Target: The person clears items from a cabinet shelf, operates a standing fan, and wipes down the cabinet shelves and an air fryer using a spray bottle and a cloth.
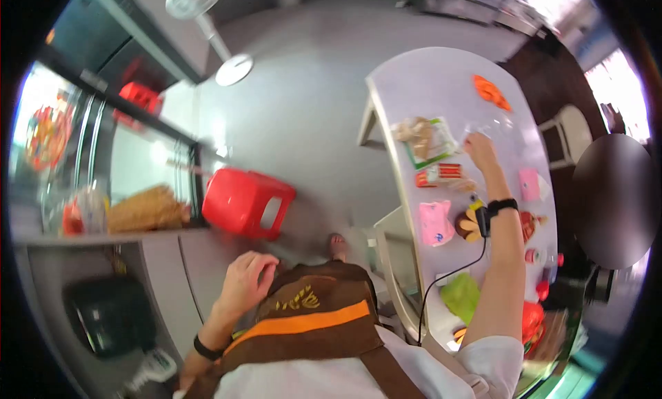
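Lower centre-left: left hand (247, 283) beside the brown apron (303, 304), fingers curled; cannot tell if closed. Right of centre: right hand (478, 149) over the white table (420, 82), fingers bent, pinch indeterminate, just beside the green-and-white packet (440, 145). Upper right, farther: crumpled orange item (491, 93).

Blur hides what the right hand (480, 151) touches.

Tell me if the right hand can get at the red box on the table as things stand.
Probably yes: the right hand is out over the table, close to the red box, and nothing seems to cover most of the box.
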### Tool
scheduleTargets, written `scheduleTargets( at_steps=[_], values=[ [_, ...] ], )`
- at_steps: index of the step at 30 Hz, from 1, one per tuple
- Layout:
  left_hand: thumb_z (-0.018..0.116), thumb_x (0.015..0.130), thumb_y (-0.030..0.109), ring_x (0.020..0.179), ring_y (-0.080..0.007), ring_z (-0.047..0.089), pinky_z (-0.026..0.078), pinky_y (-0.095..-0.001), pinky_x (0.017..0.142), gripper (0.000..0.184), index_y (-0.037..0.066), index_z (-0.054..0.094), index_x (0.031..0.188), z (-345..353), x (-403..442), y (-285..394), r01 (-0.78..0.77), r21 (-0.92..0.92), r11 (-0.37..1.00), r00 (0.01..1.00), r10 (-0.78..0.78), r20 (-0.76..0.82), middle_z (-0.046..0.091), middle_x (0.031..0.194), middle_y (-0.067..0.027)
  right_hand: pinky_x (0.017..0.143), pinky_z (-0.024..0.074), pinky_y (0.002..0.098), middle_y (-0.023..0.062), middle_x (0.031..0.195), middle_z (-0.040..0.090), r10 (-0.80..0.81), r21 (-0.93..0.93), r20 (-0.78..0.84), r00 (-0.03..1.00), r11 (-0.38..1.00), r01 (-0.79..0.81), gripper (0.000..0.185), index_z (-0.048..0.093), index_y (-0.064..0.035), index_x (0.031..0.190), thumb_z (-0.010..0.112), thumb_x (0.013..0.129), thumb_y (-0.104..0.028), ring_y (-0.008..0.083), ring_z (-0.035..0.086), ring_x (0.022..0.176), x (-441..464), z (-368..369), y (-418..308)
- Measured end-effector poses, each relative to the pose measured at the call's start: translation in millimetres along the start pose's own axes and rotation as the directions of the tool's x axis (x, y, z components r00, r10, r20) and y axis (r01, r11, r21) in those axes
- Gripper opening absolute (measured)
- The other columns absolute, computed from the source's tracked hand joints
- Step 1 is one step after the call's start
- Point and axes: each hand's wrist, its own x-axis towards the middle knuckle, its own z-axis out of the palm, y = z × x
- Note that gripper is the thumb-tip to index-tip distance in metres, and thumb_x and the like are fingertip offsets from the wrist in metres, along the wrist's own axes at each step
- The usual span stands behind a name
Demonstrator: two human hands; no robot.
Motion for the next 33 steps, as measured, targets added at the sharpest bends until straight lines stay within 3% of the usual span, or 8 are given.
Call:
scheduleTargets(
  at_steps=[6, 13, 19, 22, 24, 26, 28, 33],
  values=[
    [0.055, 0.085, 0.017, 0.083, -0.0302, 0.060, 0.050, -0.0406, 0.073, 0.012, 0.009, 0.060, 0.092, 27, -39, -33, 0.208, 0.134, 0.969, 0.973, -0.219, 0.074, 0.061, 0.083, -0.0114, 0.077, 0.0493, 0.0432, 0.0207, 0.097, 0.061, -0.149, -0.167, 0.252, 0.956, 0.967, 0.194, 0.022, 0.061, -0.0030, 0.101, 0.051, 0.086, -0.016, 0.0343, 0.061, 0.087, 26, 57, 35],
    [0.054, 0.085, 0.017, 0.082, -0.0346, 0.059, 0.048, -0.0438, 0.072, 0.012, 0.006, 0.056, 0.090, 56, -115, -62, 0.473, -0.019, 0.881, 0.877, -0.473, -0.086, 0.061, 0.082, -0.0143, 0.078, 0.0487, 0.0392, 0.0180, 0.095, 0.063, -0.075, -0.065, -0.031, 0.997, 0.995, 0.073, 0.020, 0.061, -0.0015, 0.102, 0.052, 0.086, -0.011, 0.0298, 0.061, 0.088, 53, -37, -30],
    [0.054, 0.083, 0.018, 0.078, -0.0324, 0.060, 0.047, -0.0430, 0.067, 0.012, 0.009, 0.060, 0.089, 70, -251, -110, 0.759, -0.294, 0.581, 0.410, -0.777, -0.477, 0.063, 0.084, -0.0125, 0.080, 0.0481, 0.0357, 0.0157, 0.094, 0.064, -0.227, 0.376, -0.421, 0.878, 0.837, 0.396, 0.019, 0.061, -0.0001, 0.102, 0.053, 0.087, -0.007, 0.0259, 0.062, 0.089, 58, -189, -218],
    [0.055, 0.083, 0.014, 0.076, -0.0307, 0.059, 0.046, -0.0429, 0.067, 0.009, 0.007, 0.059, 0.087, 39, -294, -102, 0.802, -0.460, 0.380, 0.003, -0.774, -0.634, 0.062, 0.082, -0.0114, 0.080, 0.0478, 0.0340, 0.0145, 0.093, 0.064, -0.461, 0.570, -0.393, 0.796, 0.557, 0.604, 0.018, 0.060, 0.0005, 0.103, 0.053, 0.087, -0.005, 0.0240, 0.062, 0.089, 46, -212, -331],
    [0.059, 0.080, 0.009, 0.081, -0.0299, 0.058, 0.045, -0.0410, 0.072, 0.012, 0.005, 0.057, 0.090, 24, -337, -103, 0.722, -0.495, 0.483, -0.257, -0.476, -0.841, 0.059, 0.086, -0.0118, 0.081, 0.0476, 0.0329, 0.0137, 0.093, 0.065, -0.662, 0.677, -0.332, 0.672, 0.329, 0.659, 0.018, 0.060, 0.0010, 0.103, 0.053, 0.087, -0.003, 0.0227, 0.062, 0.089, 23, -211, -420],
    [0.063, 0.077, 0.006, 0.094, -0.0321, 0.053, 0.042, -0.0410, 0.080, 0.026, 0.004, 0.053, 0.101, 11, -393, -98, 0.864, -0.313, 0.394, -0.264, -0.174, -0.949, 0.054, 0.100, -0.0154, 0.083, 0.0464, 0.0284, 0.0117, 0.094, 0.065, -0.848, 0.725, -0.273, 0.455, 0.129, 0.676, 0.021, 0.057, 0.0030, 0.109, 0.052, 0.088, 0.002, 0.0178, 0.062, 0.089, -16, -215, -515],
    [0.066, 0.075, 0.007, 0.105, -0.0359, 0.047, 0.039, -0.0434, 0.086, 0.042, 0.003, 0.048, 0.112, -1, -443, -86, 0.926, -0.346, 0.154, -0.353, 0.018, -0.936, 0.047, 0.113, -0.0188, 0.077, 0.0484, 0.0306, 0.0131, 0.093, 0.066, -0.917, 0.788, -0.187, 0.352, 0.074, 0.611, 0.018, 0.061, -0.0004, 0.100, 0.057, 0.083, 0.001, 0.0216, 0.064, 0.087, -76, -215, -614],
    [0.064, 0.079, 0.014, 0.103, -0.0359, 0.048, 0.039, -0.0460, 0.087, 0.044, 0.001, 0.047, 0.117, 0, -571, -101, 0.776, -0.551, -0.307, -0.537, 0.135, -0.833, 0.049, 0.111, -0.0188, 0.077, 0.0494, 0.0391, 0.0173, 0.097, 0.064, -0.895, 0.763, -0.278, -0.349, -0.426, 0.486, 0.019, 0.061, -0.0023, 0.102, 0.058, 0.085, -0.010, 0.0323, 0.063, 0.089, -221, -194, -805]
  ],
)
